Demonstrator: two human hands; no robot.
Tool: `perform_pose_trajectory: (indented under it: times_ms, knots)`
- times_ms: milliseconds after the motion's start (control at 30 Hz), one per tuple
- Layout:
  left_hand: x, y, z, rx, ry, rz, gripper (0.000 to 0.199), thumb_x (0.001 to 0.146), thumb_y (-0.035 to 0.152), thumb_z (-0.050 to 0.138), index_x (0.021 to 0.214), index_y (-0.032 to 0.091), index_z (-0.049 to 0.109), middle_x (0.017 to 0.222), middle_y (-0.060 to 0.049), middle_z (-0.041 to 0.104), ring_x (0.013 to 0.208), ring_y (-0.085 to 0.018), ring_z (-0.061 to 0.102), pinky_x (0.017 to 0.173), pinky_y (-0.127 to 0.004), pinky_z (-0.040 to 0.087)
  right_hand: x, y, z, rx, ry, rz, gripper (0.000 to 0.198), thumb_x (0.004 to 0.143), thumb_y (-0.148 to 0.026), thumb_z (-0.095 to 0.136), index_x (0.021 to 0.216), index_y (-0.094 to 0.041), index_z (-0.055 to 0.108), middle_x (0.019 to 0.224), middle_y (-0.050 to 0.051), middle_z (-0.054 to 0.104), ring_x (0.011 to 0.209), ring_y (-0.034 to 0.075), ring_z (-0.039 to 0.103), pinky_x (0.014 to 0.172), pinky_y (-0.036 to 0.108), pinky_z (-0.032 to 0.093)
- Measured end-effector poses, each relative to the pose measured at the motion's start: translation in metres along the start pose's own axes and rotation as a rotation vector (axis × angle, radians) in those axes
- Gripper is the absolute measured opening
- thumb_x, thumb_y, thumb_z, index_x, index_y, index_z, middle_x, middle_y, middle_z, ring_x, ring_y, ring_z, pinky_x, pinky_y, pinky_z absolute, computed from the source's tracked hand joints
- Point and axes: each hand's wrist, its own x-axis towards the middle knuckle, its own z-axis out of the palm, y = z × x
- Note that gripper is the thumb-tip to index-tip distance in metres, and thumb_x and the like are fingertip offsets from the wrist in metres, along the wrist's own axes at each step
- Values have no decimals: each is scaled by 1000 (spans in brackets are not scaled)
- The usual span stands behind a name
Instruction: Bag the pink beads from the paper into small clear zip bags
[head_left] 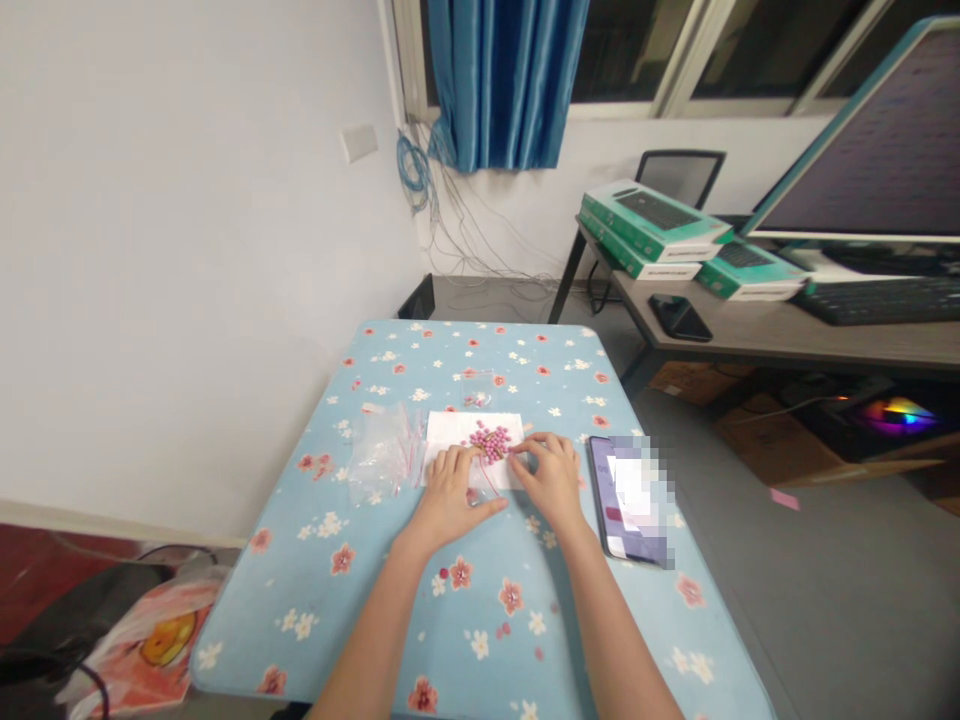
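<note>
A pile of small pink bead-like pieces (493,445), with a few greenish-brown ones among them, lies on a white sheet of paper (448,428). My left hand (450,498) is at the paper's near left corner, its thumb and fingers around a small clear zip bag (484,490) with a pink seal line. At the right side of the pile, my right hand (551,478) has thumb and index fingertip close together; anything between them is too small to make out. Beyond the paper rests another small clear bag (478,390) holding a few pink pieces.
Several clear zip bags (379,455) lie left of the paper. A phone (606,510), partly pixelated, lies to the right on the blue flowered table (360,620). A desk (757,335) with green keyboard boxes (660,220) and a monitor (877,150) stands at right.
</note>
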Motion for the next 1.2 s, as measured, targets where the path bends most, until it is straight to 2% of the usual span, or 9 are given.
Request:
perform_pose_trajectory:
  times_ms: [400, 500, 600, 800, 1200]
  knots:
    - [0, 0, 0, 4, -1, -7, 62, 72, 50, 64, 121, 22, 39, 113, -7, 49, 108, -27, 45, 91, -42, 36, -1, 4, 2, 15, 41, -34, 12, 78, -33, 60, 76, -24, 68, 96, 7, 60, 93, 26, 44, 76, 40, 33]
    - [0, 0, 0, 3, -3, -10, 62, 71, 51, 65, 121, 22, 40, 113, -7, 49, 107, -26, 45, 91, -42, 37, 0, 1, -1, 38, 8, 5, 12, 78, -34, 61, 78, -25, 69, 99, 7, 60, 96, 27, 45, 79, 42, 33]
    - [0, 0, 0, -2, -5, -4, 62, 72, 50, 64, 121, 22, 40, 113, -7, 49, 108, -26, 45, 91, -42, 36, 2, -1, -3, 160, -45, 16, 12, 79, -34, 61, 81, -25, 69, 100, 6, 60, 97, 26, 47, 83, 43, 34]
    - [0, -1, 0, -20, -2, -4, 62, 71, 49, 65, 121, 23, 39, 113, -7, 49, 108, -26, 45, 91, -43, 36, 3, -8, -7, 422, -186, -125, 9, 80, -30, 61, 81, -24, 68, 96, 5, 61, 100, 22, 50, 92, 41, 34]
    - [0, -3, 2, -25, -5, -6, 62, 69, 48, 67, 119, 23, 41, 111, -7, 49, 105, -26, 46, 89, -43, 37, 0, -12, -7, 495, -284, -179, 9, 80, -27, 61, 86, -25, 67, 102, 4, 60, 102, 22, 49, 94, 43, 33]
